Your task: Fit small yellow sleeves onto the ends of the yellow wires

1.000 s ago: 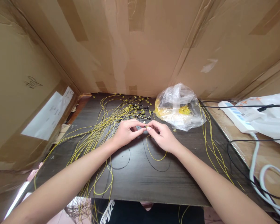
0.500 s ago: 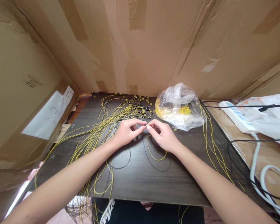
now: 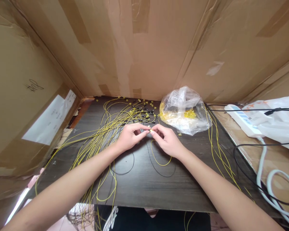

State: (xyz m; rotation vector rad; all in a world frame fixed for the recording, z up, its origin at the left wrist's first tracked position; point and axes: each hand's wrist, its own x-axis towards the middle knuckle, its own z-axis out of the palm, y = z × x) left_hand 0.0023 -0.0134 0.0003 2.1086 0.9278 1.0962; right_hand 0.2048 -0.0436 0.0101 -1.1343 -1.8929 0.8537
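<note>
My left hand (image 3: 132,136) and my right hand (image 3: 167,138) meet fingertip to fingertip above the dark table. Between their thumbs and forefingers is a small yellow piece (image 3: 150,130), pinched from both sides; its exact shape is mostly covered by the fingers. A thin yellow wire (image 3: 162,164) curves in a loop below the right hand, and a thin black wire (image 3: 134,163) loops below the left. Just beyond my hands lie black wire ends and small yellow pieces (image 3: 147,115). A bundle of yellow wires (image 3: 96,146) spreads to the left, partly behind my left forearm.
A clear plastic bag (image 3: 185,110) with yellow pieces stands at the back right. More yellow wires (image 3: 215,141) run down the table's right side. A white power strip (image 3: 243,121) with a thick cable lies further right. Cardboard walls (image 3: 159,48) close in the back and left.
The view has shifted very slightly. Both hands keep their pinch on the small piece, with only a slight movement of the fingertips.
</note>
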